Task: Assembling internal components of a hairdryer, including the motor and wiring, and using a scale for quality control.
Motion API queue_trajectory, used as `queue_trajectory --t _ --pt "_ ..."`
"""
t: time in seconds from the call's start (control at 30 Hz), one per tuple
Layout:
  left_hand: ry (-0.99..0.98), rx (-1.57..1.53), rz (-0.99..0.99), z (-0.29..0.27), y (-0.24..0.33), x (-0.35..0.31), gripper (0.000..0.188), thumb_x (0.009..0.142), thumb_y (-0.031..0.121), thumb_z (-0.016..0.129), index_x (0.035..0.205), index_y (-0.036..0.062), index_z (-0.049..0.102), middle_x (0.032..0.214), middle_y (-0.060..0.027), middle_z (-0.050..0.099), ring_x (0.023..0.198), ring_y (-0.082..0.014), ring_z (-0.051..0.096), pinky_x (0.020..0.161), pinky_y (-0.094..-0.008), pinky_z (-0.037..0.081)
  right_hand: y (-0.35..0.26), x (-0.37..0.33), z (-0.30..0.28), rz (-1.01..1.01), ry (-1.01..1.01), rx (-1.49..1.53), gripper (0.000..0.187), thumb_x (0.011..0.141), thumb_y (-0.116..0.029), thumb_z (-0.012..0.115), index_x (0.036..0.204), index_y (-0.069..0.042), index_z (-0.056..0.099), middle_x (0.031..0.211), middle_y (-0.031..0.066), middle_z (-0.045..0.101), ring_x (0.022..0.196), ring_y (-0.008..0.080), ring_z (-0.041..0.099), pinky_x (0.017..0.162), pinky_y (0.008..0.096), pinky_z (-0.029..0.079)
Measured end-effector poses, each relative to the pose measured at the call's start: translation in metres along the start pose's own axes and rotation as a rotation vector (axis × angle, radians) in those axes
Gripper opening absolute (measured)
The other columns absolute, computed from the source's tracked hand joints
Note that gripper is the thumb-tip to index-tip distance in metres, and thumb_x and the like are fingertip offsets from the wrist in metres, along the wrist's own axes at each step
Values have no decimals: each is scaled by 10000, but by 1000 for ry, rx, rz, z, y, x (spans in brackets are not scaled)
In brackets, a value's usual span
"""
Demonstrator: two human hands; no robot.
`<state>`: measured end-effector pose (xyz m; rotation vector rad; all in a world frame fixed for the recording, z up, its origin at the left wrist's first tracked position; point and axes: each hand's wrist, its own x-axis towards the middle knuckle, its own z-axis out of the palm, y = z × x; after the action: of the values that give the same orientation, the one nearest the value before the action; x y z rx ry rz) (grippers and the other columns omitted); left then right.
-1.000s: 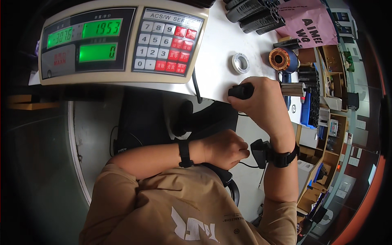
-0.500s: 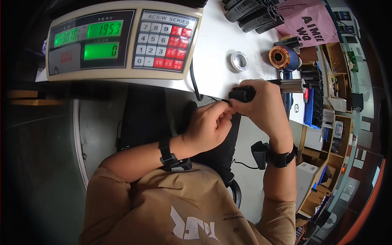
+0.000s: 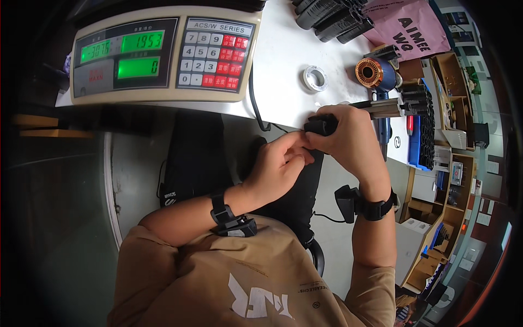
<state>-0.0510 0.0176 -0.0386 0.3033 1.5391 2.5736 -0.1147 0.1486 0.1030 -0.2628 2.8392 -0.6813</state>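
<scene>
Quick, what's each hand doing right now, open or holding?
Left hand: partly curled beside the right; can't tell if it grips anything.
Right hand: closed, holding a black piece.

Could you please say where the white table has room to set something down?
A bare patch of the table lies between the scale, white roll and black tubes. It is crowded to the right, around the hair dryer and blue tray, with the right hand at the near edge.

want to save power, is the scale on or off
On: the scale's display windows glow green and show digits.
</scene>
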Motion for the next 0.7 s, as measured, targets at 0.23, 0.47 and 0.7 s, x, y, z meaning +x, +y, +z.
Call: queue_trajectory --t 0.23,0.47,0.7 --pt "7 143 213 4 15 3 269 987 -63 607 1255 -86 616 1063 -119 716 936 -201 721 851 -328 590 22 -14 -5 84 -55 340 368 785 -96 879 1079 78 741 864 77 748 749 118 671 717 280 552" --pt "-87 662 625 1 50 10 248 864 -40 774 1079 -20 652 947 -153 662 791 -334 654 723 -379 541 40 -51 13 137 -41 1000 401 823 -78 908 1171 36 746 967 27 751 841 92 664 791 246 563" --pt "-287 803 728 2 82 11 274 790 -5 815 1014 12 658 908 -98 633 754 -302 626 701 -378 502 36 -79 28 48 -33 1320 428 799 -29 904 1193 35 749 1080 53 754 953 95 676 893 246 555"
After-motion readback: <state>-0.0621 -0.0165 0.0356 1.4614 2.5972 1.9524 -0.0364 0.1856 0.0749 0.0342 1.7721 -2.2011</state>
